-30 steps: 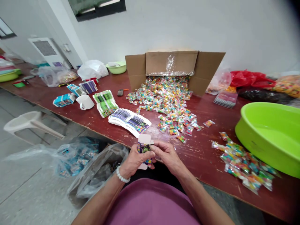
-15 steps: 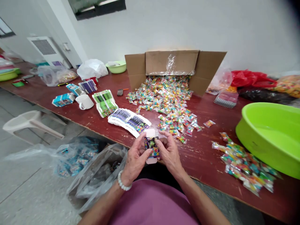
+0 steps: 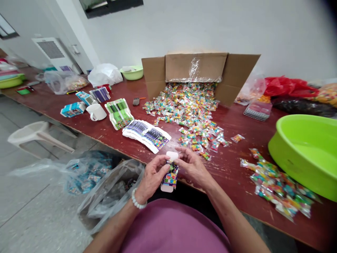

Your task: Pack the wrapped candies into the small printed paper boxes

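Note:
A small dark purple candy box (image 3: 170, 175) with colourful print hangs upright over the table's front edge, its white end flaps sticking out at top and bottom. My left hand (image 3: 152, 177) grips it from the left, thumb across the printed face. The fingers of my right hand (image 3: 193, 167) are closed at the top white flap, thumb against its right side; whether anything is inside the box is hidden. Just beyond the hands lies a fanned stack of flat purple cartons (image 3: 147, 135), with wrapped candies (image 3: 197, 133) spread to its right.
An opened cardboard box (image 3: 196, 66) spills candies at the back. A green basin (image 3: 284, 151) stands right, beside another candy pile (image 3: 276, 182). Green cartons (image 3: 119, 114), a white mug (image 3: 97, 112) and blue boxes (image 3: 72, 109) are left. A plastic-lined box (image 3: 105, 203) stands on the floor.
The candy box has tilted and sits slightly lower between my hands. My right hand has moved from the box's printed face up to its top flap.

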Motion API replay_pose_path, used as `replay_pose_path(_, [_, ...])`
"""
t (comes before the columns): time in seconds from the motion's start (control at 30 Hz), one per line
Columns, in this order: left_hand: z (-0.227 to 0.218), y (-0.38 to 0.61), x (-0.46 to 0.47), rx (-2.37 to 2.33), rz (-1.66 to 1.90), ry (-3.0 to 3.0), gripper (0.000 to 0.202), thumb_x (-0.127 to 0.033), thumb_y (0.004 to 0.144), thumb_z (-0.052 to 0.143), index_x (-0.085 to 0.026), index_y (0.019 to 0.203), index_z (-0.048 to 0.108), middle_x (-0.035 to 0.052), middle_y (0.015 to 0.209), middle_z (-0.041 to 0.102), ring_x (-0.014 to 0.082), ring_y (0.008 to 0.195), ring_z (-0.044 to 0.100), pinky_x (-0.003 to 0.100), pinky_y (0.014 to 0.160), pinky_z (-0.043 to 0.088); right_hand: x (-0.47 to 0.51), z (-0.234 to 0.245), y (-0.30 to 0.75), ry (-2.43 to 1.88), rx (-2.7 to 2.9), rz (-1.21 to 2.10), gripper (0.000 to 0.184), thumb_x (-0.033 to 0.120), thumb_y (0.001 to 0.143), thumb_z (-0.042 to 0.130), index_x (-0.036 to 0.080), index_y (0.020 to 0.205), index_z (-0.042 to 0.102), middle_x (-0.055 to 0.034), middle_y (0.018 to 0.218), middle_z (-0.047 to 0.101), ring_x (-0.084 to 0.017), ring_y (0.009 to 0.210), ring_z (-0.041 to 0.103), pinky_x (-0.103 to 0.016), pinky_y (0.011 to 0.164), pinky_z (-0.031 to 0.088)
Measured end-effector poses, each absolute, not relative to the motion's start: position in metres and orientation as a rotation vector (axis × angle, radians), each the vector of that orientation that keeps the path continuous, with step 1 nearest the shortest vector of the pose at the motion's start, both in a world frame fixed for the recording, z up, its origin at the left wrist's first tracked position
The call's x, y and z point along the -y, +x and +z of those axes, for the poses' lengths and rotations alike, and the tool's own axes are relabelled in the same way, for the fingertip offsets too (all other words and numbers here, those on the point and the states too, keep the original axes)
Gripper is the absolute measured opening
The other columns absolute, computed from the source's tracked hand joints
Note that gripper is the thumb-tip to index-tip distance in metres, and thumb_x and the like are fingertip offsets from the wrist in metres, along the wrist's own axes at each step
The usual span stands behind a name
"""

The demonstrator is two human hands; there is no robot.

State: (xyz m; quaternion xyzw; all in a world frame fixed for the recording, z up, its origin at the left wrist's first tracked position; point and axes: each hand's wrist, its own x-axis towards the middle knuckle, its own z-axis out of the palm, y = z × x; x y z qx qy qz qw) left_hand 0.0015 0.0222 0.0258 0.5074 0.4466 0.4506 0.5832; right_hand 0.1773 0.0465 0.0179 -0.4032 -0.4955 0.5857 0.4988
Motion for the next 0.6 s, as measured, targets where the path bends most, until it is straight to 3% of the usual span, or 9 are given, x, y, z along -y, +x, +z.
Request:
replay_pose_path(0.13, [0.032, 0.001, -0.020, -0.987, 1.061, 0.997, 0.051, -0.034, 0.080, 0.076, -0.025, 0.121, 0.048, -0.0028, 0.085, 0.066, 0.0127, 0.075, 0.064, 0.025, 0.070, 0.053, -0.042, 0.023, 0.179, -1.035, 1.412, 1.267, 0.022, 0.040, 0.086, 0.069, 0.018, 0.085, 0.071, -0.0030, 0.081, 0.071, -0.015, 0.071, 0.062, -0.027, 0.068, 0.048])
replay_pose_path(0.27, [0.035, 0.004, -0.016, -0.891, 0.828, 0.798, 0.051, -0.054, 0.085, 0.065, -0.020, 0.122, 0.052, 0.0046, 0.090, 0.068, 0.0157, 0.063, 0.067, 0.027, 0.057, 0.054, -0.038, 0.026, 0.178, -1.062, 1.492, 1.059, 0.023, 0.043, 0.086, 0.068, 0.020, 0.084, 0.073, -0.0038, 0.079, 0.071, -0.018, 0.072, 0.064, -0.028, 0.066, 0.050])
replay_pose_path(0.37, [0.032, 0.007, -0.017, -0.931, 0.778, 0.743, 0.059, -0.065, 0.087, 0.053, -0.017, 0.120, 0.056, 0.0041, 0.075, 0.067, 0.0145, 0.044, 0.061, 0.024, 0.042, 0.047, -0.036, 0.027, 0.178, -1.038, 1.583, 1.201, 0.028, 0.046, 0.091, 0.062, 0.020, 0.091, 0.073, -0.0027, 0.075, 0.072, -0.016, 0.065, 0.065, -0.027, 0.060, 0.050])
replay_pose_path(0.47, [0.030, 0.008, -0.020, -1.009, 0.758, 0.752, 0.068, -0.072, 0.087, 0.045, -0.018, 0.127, 0.055, 0.0036, 0.070, 0.067, 0.0144, 0.042, 0.060, 0.023, 0.039, 0.044, -0.035, 0.028, 0.176, -1.017, 1.464, 1.399, 0.029, 0.047, 0.090, 0.063, 0.019, 0.087, 0.068, -0.0011, 0.070, 0.071, -0.014, 0.057, 0.064, -0.025, 0.055, 0.050])
replay_pose_path(0.6, [0.032, 0.009, -0.023, -1.077, 0.745, 0.890, 0.077, -0.077, 0.085, 0.038, -0.018, 0.129, 0.057, 0.0037, 0.068, 0.067, 0.0134, 0.042, 0.059, 0.021, 0.039, 0.043, -0.037, 0.028, 0.172, -1.005, 1.276, 1.581, 0.031, 0.046, 0.079, 0.075, 0.017, 0.086, 0.067, -0.0049, 0.084, 0.075, -0.013, 0.055, 0.064, -0.025, 0.050, 0.051])
